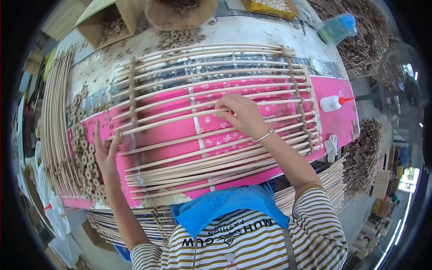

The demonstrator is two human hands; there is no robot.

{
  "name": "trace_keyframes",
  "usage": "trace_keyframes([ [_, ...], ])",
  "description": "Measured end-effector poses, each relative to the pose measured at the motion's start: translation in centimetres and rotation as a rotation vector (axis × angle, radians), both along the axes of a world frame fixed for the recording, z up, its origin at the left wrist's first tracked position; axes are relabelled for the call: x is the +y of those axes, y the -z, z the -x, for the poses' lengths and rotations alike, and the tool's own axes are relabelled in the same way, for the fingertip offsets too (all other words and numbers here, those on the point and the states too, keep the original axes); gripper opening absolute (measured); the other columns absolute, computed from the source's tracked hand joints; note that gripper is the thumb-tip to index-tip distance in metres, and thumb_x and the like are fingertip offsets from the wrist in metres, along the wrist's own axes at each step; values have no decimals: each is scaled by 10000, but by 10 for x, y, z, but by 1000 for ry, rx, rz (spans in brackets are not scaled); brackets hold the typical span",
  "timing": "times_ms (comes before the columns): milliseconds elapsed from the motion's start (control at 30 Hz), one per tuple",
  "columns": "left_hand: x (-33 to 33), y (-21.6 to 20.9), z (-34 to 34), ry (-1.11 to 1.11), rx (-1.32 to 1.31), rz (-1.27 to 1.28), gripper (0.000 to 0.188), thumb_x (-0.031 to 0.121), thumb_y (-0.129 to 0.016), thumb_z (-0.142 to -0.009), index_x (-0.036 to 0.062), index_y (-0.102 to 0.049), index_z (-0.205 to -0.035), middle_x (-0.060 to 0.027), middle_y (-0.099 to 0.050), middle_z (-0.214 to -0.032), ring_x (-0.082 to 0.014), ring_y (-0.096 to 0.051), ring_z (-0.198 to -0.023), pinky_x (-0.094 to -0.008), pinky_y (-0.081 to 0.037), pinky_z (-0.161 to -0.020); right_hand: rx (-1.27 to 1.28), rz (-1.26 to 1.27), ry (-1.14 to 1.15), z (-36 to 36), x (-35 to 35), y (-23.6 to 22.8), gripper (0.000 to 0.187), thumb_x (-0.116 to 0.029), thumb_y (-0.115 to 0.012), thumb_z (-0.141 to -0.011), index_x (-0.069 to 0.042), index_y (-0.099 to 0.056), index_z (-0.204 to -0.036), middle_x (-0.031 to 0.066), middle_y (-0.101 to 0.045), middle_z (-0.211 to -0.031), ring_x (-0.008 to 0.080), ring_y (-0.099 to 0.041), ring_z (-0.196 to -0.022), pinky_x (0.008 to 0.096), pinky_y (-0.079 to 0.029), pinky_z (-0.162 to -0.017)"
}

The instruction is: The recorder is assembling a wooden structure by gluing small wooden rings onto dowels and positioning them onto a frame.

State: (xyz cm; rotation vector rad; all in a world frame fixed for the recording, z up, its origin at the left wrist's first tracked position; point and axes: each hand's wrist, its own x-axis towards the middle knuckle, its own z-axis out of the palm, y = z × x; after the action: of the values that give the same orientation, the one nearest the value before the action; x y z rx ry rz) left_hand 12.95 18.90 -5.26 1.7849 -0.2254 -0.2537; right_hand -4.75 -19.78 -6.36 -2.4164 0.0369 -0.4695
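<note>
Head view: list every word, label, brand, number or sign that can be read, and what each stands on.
Striped shirt: dark lettering across the chest, upside down here; readable, but not copied out.
Pink sheet: small white printed shapes, hearts among them; no words I can make out.
White bottle with a red tip: no legible text.
Yellow box: any marks are too small to read.

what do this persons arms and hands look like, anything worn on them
Both the left hand and the right hand are ungloved. A thin, silvery bracelet circles the right wrist; none shows on the left. The left sleeve and right sleeve are short, with white and brownish-yellow stripes, leaving both forearms bare.
</note>
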Motion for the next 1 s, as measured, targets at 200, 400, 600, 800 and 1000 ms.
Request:
trace_keyframes([
  [200,-27,-2,9,76,28,42,778,146,-702,-1016,134,-292,-1677,-59,-755,-1090,-96,-691,-942,-257,-548,-814,6,34,18,7,-12,8,145,-192,-752,-916,-69,-691,-963,74,-647,-884,274,-649,-862,396,-515,-760],
  [400,-19,-4,6,85,25,-17,739,112,-707,-1005,124,-353,-1655,-36,-757,-1103,-72,-673,-867,-220,-517,-732,-40,12,-12,3,-10,17,131,-192,-729,-935,-69,-709,-976,89,-641,-904,283,-644,-887,403,-513,-785],
  [600,-5,-15,1,75,-805,-676,554,155,-818,-870,169,-684,-1407,-51,-682,-1163,-205,-653,-1012,-352,-498,-868,59,-1,16,3,-12,17,146,-196,-729,-943,-58,-745,-988,103,-671,-930,294,-666,-908,405,-529,-802],
  [800,-24,-19,11,210,-851,-772,531,221,-809,-842,220,-708,-1363,-35,-657,-1240,-284,-592,-1169,-458,-407,-1024,75,-63,9,4,-8,17,128,-159,-725,-952,-37,-729,-989,99,-624,-895,279,-638,-865,388,-505,-766],
  [1000,-21,1,7,260,-814,-740,417,231,-805,-841,196,-740,-1252,-25,-660,-1203,-285,-603,-1109,-455,-422,-976,79,126,-31,5,-9,22,137,-181,-704,-970,-45,-721,-962,95,-607,-885,291,-623,-863,405,-500,-758],
])
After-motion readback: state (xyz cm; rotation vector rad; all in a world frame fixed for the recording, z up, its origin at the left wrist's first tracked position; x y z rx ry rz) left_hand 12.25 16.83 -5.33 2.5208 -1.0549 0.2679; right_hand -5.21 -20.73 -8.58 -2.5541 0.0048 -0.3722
